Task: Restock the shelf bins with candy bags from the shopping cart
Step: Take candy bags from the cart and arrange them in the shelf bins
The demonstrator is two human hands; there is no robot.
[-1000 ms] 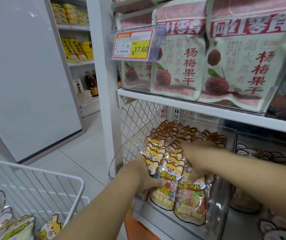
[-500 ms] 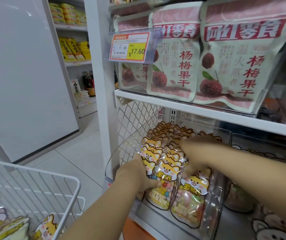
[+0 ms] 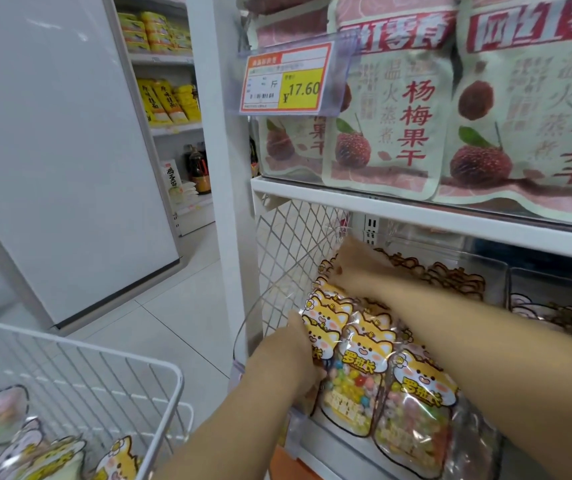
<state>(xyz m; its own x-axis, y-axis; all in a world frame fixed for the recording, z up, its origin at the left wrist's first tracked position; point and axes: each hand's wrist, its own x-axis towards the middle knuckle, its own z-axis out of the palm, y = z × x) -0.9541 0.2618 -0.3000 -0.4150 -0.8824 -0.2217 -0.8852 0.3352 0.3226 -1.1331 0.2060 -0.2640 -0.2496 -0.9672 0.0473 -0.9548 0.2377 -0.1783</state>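
Pale floor tiles (image 3: 173, 306) and white store shelving frame a clear bin (image 3: 495, 282) sitting under a shelf board (image 3: 416, 216) that carries red-berry pouches (image 3: 381, 116) and a price tag (image 3: 288, 81). Candy bags (image 3: 364, 358) with yellow cat headers stand in packed rows inside the bin, front to back.

At the bin's front left corner, the left hand (image 3: 288, 355) has its back toward the camera. Its fingers curl round the left edge of the frontmost bags and grip them, thumb up near their headers. That forearm rises from below the bin.

The right forearm crosses over the bin from its right side. The right hand (image 3: 357, 268), somewhat blurred, lies palm down on the bag tops toward the bin's back left, fingers stretched out flat rather than clasping anything.

Left of the bin and lower stands a white wire shopping cart (image 3: 104, 351) with more cat-header bags (image 3: 52, 455) inside.
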